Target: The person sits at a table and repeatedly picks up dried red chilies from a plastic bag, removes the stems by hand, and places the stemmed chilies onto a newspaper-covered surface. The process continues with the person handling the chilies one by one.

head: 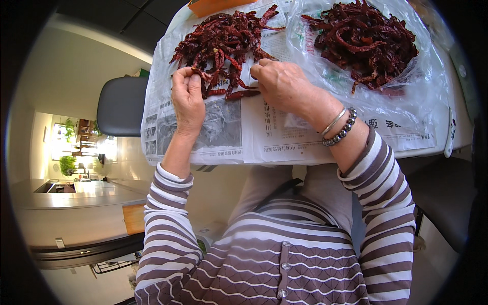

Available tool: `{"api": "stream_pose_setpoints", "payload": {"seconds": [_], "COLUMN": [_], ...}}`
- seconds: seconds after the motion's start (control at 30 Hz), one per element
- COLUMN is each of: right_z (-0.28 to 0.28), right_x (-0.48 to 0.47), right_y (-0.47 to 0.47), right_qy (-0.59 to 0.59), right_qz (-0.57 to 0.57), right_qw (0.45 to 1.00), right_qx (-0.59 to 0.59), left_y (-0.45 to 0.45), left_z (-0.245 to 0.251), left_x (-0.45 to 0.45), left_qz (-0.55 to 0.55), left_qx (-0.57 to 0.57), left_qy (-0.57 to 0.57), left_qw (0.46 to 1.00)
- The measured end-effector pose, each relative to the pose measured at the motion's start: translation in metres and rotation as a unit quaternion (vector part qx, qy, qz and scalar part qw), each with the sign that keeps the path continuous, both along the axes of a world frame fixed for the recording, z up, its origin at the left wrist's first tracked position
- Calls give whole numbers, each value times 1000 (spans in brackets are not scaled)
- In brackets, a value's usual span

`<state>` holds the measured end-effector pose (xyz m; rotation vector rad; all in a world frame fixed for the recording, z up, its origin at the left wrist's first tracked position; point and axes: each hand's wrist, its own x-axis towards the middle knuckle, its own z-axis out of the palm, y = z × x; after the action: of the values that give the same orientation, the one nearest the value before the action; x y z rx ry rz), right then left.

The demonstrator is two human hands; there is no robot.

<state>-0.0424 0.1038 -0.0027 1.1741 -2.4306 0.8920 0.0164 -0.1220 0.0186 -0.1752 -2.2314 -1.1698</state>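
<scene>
My left hand (188, 100) pinches a dried red chili pepper (205, 76) between thumb and fingertips, at the near left edge of a loose pile of dried chilies (221, 40). To the right of that pile, my right hand (280, 82) is closed, palm down, its fingertips curled over the newspaper; whether anything is between them is hidden. A few single chilies (242, 94) lie between the two hands. Farther right, a second heap of dried chilies (366, 44) rests in a clear plastic bag (335, 82) spread wide.
Newspaper sheets (213, 131) cover the white table. An orange container (217, 5) stands at the far edge. A white-handled utensil (450, 133) lies at the right edge. Grey chairs stand left (121, 106) and right (442, 198) of the table.
</scene>
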Motion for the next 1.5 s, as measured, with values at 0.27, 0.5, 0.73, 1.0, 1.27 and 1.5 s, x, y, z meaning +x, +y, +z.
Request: {"api": "stream_pose_setpoints", "payload": {"seconds": [0.27, 0.5, 0.73, 1.0, 1.27, 1.5], "right_z": [1, 1, 7, 5, 1, -3], "right_x": [-1, 0, 2, 2, 1, 0], "right_y": [1, 0, 0, 0, 1, -1], "right_qy": [-1, -3, -25, -12, 7, 18], "right_qz": [-6, -7, -11, -12, -11, -9], "right_qw": [1000, 1000, 998, 999, 1000, 1000], "right_qx": [18, 24, 53, 41, 4, -3], "left_y": [3, 3, -1, 2, 23, 22], "left_z": [8, 17, 5, -1, 11, 7], "left_x": [1, 3, -1, -7, -14, -14], "left_qz": [27, -38, -26, 6, -13, -14], "left_qx": [123, 175, 123, -52, -260, -271], "left_qy": [-90, -164, -157, -146, -159, -111], "left_qw": [988, 970, 980, 988, 952, 956]}}
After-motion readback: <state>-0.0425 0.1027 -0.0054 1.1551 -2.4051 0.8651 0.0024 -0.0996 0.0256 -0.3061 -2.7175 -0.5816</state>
